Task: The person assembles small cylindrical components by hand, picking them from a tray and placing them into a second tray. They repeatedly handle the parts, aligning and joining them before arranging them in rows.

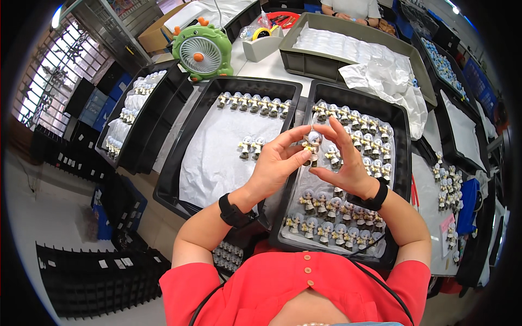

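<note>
A small figurine point(312, 142) with pale hair and a white, yellow and dark outfit is held up over the tray on the right. My left hand point(277, 163) pinches it from its left side between thumb and fingers. From the other side my right hand point(350, 171) curves round it, index fingertip at its head and thumb tip by its base. Below my hands, the right black tray point(402, 157) holds rows of like figurines point(340, 234) on white lining. In the left black tray point(173, 173), one row point(255, 103) lies at the far end and a pair point(251, 146) nearer its middle.
A green fan point(202, 51) and a tape dispenser point(262, 44) stand behind the trays. An olive bin point(299, 68) with white sheeting is at the back, where another person point(353, 8) sits. More figurines point(448, 187) lie at right; another tray point(147, 130) stands at left.
</note>
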Demonstrator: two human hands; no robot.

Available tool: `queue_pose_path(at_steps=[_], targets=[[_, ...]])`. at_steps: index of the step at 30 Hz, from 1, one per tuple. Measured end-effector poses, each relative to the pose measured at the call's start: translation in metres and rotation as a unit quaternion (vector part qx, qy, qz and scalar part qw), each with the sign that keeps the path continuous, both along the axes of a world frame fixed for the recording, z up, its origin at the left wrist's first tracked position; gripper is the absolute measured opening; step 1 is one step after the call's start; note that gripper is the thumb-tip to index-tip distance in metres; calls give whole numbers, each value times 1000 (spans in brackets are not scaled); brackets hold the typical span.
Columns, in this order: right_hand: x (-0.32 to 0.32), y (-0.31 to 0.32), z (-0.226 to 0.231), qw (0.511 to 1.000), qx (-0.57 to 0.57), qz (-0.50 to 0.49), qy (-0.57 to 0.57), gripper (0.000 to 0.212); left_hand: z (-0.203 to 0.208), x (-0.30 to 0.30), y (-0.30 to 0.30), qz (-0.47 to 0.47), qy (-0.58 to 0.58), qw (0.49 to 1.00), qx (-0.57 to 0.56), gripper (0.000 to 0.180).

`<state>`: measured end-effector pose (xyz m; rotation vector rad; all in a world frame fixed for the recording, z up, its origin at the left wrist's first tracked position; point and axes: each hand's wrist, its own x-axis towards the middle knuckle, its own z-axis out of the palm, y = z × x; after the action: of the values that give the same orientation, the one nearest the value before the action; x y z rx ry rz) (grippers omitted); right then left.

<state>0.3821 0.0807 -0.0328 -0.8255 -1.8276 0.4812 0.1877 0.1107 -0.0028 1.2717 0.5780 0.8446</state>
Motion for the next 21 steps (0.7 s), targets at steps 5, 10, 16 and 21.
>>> queue_pose_path(at_steps=[5, 10, 16, 21], targets=[[1, 1, 1, 1000, -20, -2, 4, 102, -6, -1, 4, -5, -38, 998, -51, 48], [0, 0, 2, 999, -40, 0, 14, 102, -5, 0, 3, -2, -60, 994, -95, 42], [0, 2, 2, 999, -52, 0, 18, 102, -8, -2, 6, -6, -60, 992, -111, 35], [0, 1, 4, 998, -64, -1, 24, 102, -14, -3, 9, -8, -94, 985, -142, 35]])
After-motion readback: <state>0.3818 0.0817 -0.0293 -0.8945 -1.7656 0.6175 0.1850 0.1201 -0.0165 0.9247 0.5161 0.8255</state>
